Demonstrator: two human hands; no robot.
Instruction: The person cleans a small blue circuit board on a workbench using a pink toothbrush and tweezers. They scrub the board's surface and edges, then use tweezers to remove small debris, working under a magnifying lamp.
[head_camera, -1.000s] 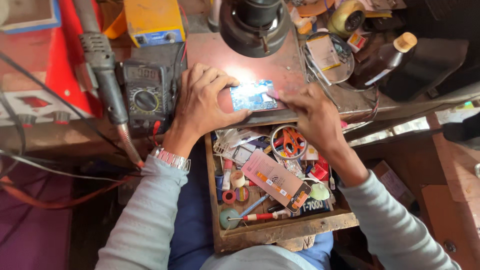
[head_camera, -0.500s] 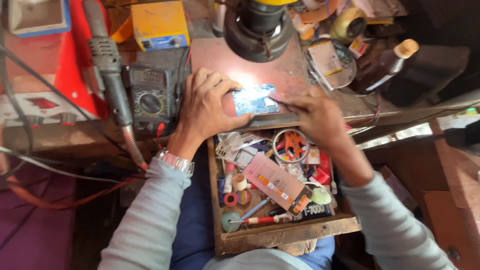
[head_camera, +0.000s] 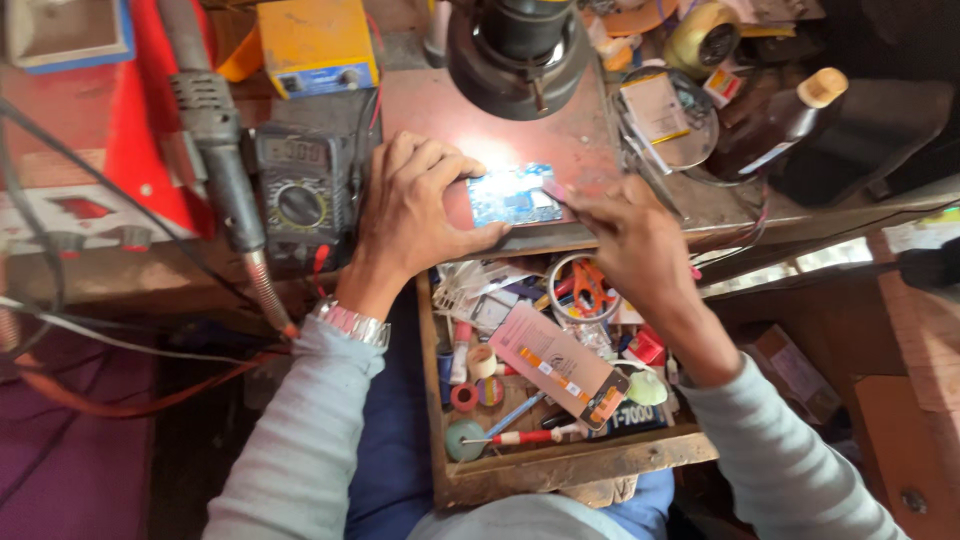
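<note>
A small blue circuit board (head_camera: 514, 196) lies on the brown workbench under a bright lamp. My left hand (head_camera: 415, 215) rests on the bench and pins the board's left edge with thumb and fingers. My right hand (head_camera: 628, 236) grips a thin metal tool (head_camera: 556, 196) whose tip touches the board's right edge. The black round lamp or microscope head (head_camera: 518, 48) hangs just above the board.
An open wooden drawer (head_camera: 560, 466) below the bench holds tape rolls, a screwdriver, a pink package and scissors. A multimeter (head_camera: 300, 190) and hot-air handle (head_camera: 215, 130) lie left. A yellow box (head_camera: 315, 42), tape roll (head_camera: 703, 36) and brown bottle (head_camera: 790, 115) sit behind.
The view has shifted slightly. Both hands stay on the board, and the right hand's tool tip stays at the board's right edge.
</note>
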